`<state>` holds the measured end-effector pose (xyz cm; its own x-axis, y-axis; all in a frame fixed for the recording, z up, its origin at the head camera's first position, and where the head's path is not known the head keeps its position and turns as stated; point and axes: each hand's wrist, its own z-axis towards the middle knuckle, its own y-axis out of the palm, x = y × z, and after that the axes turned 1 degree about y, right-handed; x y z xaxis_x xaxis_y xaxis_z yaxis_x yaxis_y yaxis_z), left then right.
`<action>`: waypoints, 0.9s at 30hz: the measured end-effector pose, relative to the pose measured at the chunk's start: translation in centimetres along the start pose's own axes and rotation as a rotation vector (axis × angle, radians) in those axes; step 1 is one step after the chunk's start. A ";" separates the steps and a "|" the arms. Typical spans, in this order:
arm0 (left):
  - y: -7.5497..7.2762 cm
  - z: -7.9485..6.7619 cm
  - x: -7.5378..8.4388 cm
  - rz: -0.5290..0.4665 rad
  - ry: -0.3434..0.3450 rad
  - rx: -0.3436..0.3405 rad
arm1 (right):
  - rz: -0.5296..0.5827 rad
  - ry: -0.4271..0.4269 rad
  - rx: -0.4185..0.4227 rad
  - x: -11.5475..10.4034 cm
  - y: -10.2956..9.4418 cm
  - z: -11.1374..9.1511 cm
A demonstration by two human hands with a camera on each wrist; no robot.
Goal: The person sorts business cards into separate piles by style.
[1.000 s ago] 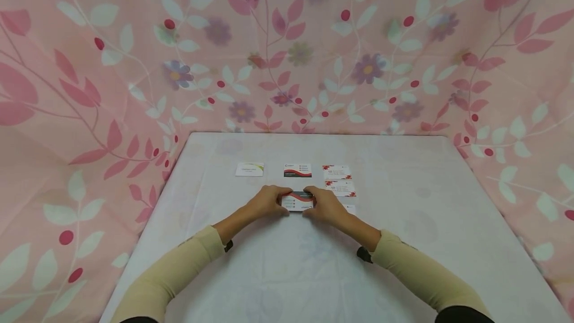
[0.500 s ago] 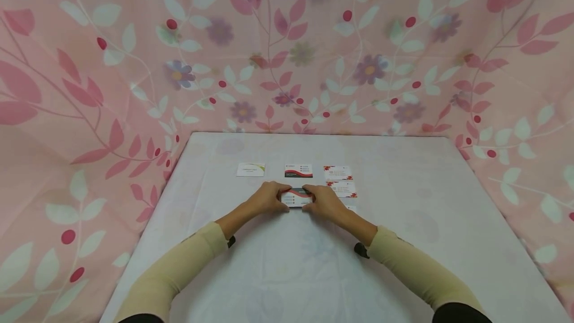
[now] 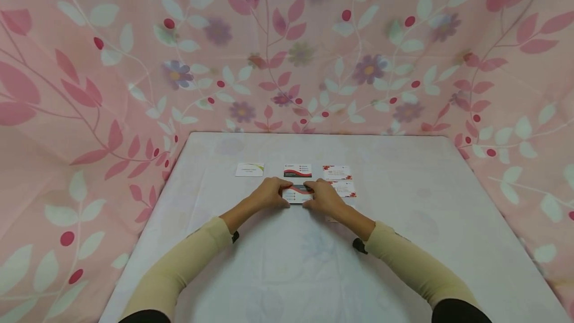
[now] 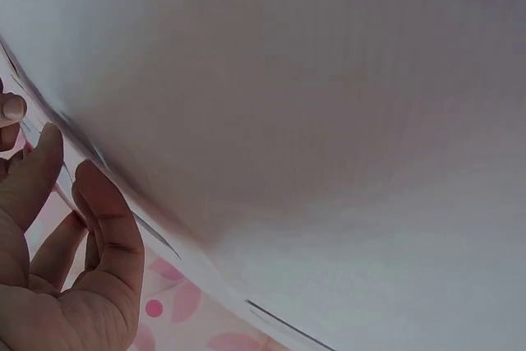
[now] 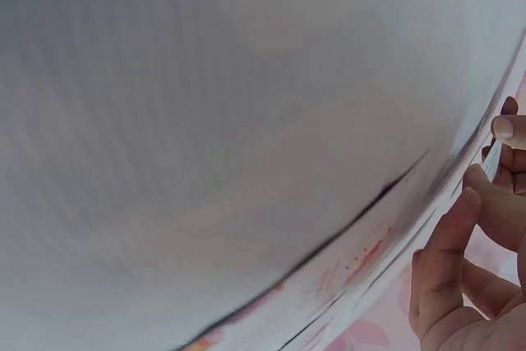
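Both hands hold one business card (image 3: 298, 194), dark grey, red and white, near the middle of the table. My left hand (image 3: 269, 193) pinches its left side and my right hand (image 3: 326, 198) its right side. Just beyond it lies a matching card (image 3: 298, 170). In the left wrist view the left hand (image 4: 82, 260) shows curled fingers, with the card mostly hidden. The right wrist view has the right hand (image 5: 472, 277) gripping the card's pale edge (image 5: 493, 160) between thumb and fingers.
A white card with a green corner (image 3: 249, 169) lies at the left. On the right, white cards with red flowers form a column, the far one (image 3: 337, 172) and a middle one (image 3: 344, 189); a nearer one is mostly covered by the right arm. A white cloth (image 3: 287, 273) covers the table.
Both hands have moved the held card a little away from me, closer to the matching card. The other cards have stayed where they were.
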<state>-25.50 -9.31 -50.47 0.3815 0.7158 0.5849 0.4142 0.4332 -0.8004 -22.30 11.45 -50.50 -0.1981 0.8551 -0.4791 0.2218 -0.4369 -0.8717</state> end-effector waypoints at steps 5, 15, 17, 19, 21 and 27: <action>-0.6 1.1 0.1 0.023 -0.024 0.003 | -0.002 0.011 0.001 0.0 -0.7 0.9; -1.5 3.2 0.3 0.080 -0.083 0.017 | -0.013 0.004 -0.019 0.8 -1.5 3.1; -1.8 3.7 0.2 0.085 -0.087 0.012 | -0.022 -0.002 -0.021 1.0 -1.6 3.7; -2.1 4.4 0.1 0.104 -0.073 0.019 | -0.023 -0.001 -0.022 1.1 -1.7 4.3; -2.5 5.0 -0.1 0.114 -0.069 0.025 | -0.016 0.004 -0.017 1.2 -1.8 4.7; -3.5 6.6 -0.4 0.114 -0.101 0.025 | -0.004 0.030 -0.008 1.3 -2.1 6.4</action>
<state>-32.56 -7.48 -48.72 0.3393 0.8121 0.4747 0.3519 0.3584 -0.8647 -29.15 11.67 -49.96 -0.1703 0.8651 -0.4719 0.2287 -0.4311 -0.8728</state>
